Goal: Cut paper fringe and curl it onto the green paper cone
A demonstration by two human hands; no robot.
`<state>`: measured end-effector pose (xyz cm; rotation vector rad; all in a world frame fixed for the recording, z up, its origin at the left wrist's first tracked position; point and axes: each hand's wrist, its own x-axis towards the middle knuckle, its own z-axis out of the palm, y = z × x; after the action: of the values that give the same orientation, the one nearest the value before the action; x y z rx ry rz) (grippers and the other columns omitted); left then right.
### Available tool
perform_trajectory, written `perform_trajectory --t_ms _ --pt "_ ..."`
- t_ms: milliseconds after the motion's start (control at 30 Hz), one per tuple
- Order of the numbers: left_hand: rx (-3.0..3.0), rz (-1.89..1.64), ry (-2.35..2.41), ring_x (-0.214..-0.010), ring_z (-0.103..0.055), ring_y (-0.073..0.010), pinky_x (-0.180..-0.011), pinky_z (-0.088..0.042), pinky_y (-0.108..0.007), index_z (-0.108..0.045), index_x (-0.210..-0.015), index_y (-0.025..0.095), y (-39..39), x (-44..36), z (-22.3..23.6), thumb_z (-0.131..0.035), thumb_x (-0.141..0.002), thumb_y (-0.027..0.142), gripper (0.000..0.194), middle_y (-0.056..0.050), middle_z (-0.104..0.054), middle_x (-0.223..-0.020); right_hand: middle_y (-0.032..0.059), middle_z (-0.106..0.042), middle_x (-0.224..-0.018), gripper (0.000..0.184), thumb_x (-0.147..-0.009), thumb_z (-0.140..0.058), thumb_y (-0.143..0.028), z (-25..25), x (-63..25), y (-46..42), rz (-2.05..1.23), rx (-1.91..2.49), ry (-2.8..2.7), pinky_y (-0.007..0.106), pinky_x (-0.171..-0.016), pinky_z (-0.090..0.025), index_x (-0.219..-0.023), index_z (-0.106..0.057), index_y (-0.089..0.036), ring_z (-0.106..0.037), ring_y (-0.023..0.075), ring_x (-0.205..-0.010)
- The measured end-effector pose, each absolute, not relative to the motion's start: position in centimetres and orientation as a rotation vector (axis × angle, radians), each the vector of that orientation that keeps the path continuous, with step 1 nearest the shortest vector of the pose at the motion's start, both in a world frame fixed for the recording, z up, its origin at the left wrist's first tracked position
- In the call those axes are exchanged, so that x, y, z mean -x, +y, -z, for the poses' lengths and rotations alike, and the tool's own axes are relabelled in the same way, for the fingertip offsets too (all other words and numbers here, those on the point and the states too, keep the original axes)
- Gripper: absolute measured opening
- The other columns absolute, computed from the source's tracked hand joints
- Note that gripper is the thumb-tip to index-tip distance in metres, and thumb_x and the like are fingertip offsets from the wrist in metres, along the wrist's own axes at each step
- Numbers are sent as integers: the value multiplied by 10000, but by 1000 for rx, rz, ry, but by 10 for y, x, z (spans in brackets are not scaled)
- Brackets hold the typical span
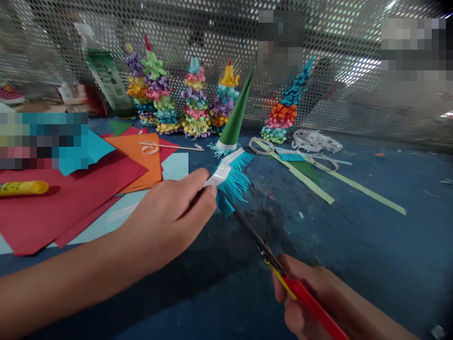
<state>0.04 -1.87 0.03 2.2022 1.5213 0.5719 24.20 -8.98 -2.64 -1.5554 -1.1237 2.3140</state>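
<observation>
The left hand (173, 212) pinches fringed blue paper (236, 182) and the right hand (323, 285) grips one pair of scissors (272, 259) before six paper cones (239, 115).

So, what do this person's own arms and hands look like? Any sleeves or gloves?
Neither shows. The left hand and right hand are ungloved, and the left forearm and visible part of the right forearm are bare. I see no watch or bracelet; some fingers are hidden, so I can't rule out rings.
</observation>
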Motion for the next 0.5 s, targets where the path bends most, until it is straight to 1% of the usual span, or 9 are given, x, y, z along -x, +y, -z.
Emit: perform_trajectory --t_ms 67,167,200,233,300,367,400,500 --pt "-2111 -578 1516 -459 -436 -127 -457 -242 -299 -338 -685 258 -20 0 0 -317 -974 417 331 62 -460 -530 -19 -534 -645 568 -950 -351 -723 24 -242 -90 -2303 1547 -1166 178 -430 -271 -782 -537 -213 -365 55 -460" --pt "-2027 -606 1493 -475 -434 -119 -452 -269 -286 -332 -675 254 -20 1 0 -316 -977 437 353 66 -454 -540 -25 -498 -635 557 -969 -340 -708 17 -244 -89 -2212 1497 -1365 206 -445 -297 -776 -530 -222 -368 72 -470" --pt "-2025 -614 1489 -475 -431 -118 -450 -272 -283 -328 -672 254 -20 1 0 -317 -976 441 357 68 -448 -538 -31 -488 -639 527 -959 -387 -707 14 -246 -88 -2178 1483 -1406 213 -458 -305 -781 -513 -228 -365 75 -483" --pt "-2031 -620 1489 -475 -427 -117 -448 -274 -281 -325 -669 253 -19 2 0 -321 -974 443 359 69 -443 -535 -41 -471 -636 501 -926 -474 -710 13 -247 -88 -2150 1470 -1440 220 -468 -305 -776 -490 -232 -352 76 -495" --pt "-2061 -630 1500 -469 -415 -117 -447 -271 -281 -328 -670 254 -18 3 0 -327 -972 443 357 70 -430 -529 -60 -430 -626 514 -801 -692 -685 13 -251 -87 -2089 1438 -1534 233 -485 -296 -743 -450 -235 -321 77 -524" --pt "-2104 -639 1523 -462 -409 -118 -452 -256 -288 -327 -673 255 -17 4 0 -328 -971 430 345 69 -425 -523 -67 -417 -626 555 -701 -820 -628 16 -253 -86 -2040 1407 -1625 247 -493 -277 -719 -429 -235 -309 79 -546" --pt "-2133 -644 1530 -456 -407 -119 -455 -245 -292 -326 -675 256 -16 4 0 -327 -972 422 340 68 -424 -517 -67 -421 -629 557 -696 -832 -614 18 -254 -86 -2021 1397 -1662 253 -494 -269 -721 -424 -235 -310 80 -549" --pt "-2238 -647 1567 -441 -411 -121 -455 -213 -302 -324 -684 256 -14 4 0 -330 -969 396 317 63 -429 -510 -68 -430 -633 537 -766 -773 -635 22 -255 -87 -1983 1382 -1732 257 -490 -259 -750 -409 -241 -318 79 -544"
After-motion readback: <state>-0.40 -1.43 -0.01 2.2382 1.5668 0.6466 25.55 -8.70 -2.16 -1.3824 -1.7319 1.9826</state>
